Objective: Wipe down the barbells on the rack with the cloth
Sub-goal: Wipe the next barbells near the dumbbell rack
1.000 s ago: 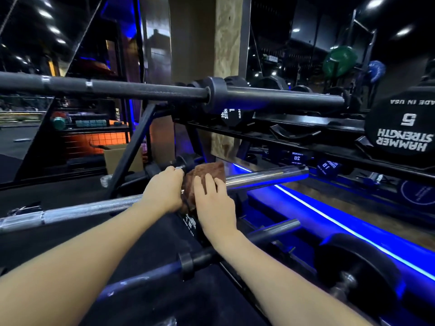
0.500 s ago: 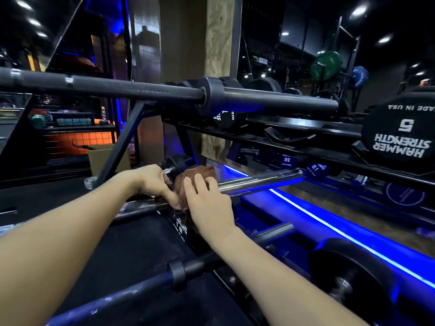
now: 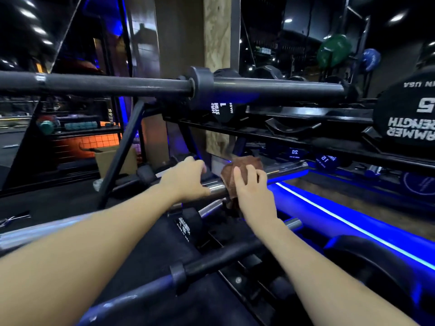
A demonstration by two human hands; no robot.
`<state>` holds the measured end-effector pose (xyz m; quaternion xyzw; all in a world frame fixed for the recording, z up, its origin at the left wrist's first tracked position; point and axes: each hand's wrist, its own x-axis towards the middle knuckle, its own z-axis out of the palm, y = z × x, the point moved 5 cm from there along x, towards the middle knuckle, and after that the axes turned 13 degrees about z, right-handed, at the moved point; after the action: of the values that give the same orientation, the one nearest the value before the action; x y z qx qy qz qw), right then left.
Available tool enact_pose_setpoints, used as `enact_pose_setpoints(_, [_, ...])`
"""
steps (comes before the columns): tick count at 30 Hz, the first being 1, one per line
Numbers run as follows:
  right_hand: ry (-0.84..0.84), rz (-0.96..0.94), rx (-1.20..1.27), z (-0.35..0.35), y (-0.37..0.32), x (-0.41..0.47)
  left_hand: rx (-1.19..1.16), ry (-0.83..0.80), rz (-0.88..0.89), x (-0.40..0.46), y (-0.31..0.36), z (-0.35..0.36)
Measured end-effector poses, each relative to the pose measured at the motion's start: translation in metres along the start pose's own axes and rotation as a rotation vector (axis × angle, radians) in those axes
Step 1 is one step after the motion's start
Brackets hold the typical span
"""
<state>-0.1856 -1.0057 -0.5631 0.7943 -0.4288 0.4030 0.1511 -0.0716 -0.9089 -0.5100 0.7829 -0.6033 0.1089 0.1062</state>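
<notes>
- The right hand [image 3: 253, 192] curls its fingers over the brown, soft, crumpled cloth [image 3: 240, 169], wrapped on the smooth, round chrome barbell [image 3: 286, 170].
- Just left of the cloth, the left hand [image 3: 186, 178] grips this barbell.
- Above it lies a matte black barbell [image 3: 270, 89].

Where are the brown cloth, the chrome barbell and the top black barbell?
brown cloth [image 3: 244, 164]: head view, bunched top above the fingers.
chrome barbell [image 3: 286, 168]: head view, bare sleeve right of the cloth.
top black barbell [image 3: 117, 84]: head view, mid shaft.

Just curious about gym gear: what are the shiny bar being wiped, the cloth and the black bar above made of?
Shiny barbell: looks like polished chromed steel, mirror glints. Brown cloth: soft, fuzzy fabric, probably terry or microfibre. Top black barbell: likely metal with a matte dark coating, dull sheen.
</notes>
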Motion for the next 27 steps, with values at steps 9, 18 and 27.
enact_pose_setpoints(9, [-0.109, 0.167, -0.056, 0.038, 0.076, 0.031, 0.229, 0.089, 0.117, 0.059, 0.069, 0.036])
enact_pose_setpoints(18, [-0.237, 0.377, 0.023, 0.072, 0.13, 0.048, 0.316, 0.157, 0.138, 0.086, 0.083, 0.05])
enact_pose_setpoints(27, [-0.263, 0.762, 0.355, 0.07, 0.156, 0.05, 0.247, 0.173, 0.13, 0.08, 0.079, 0.047])
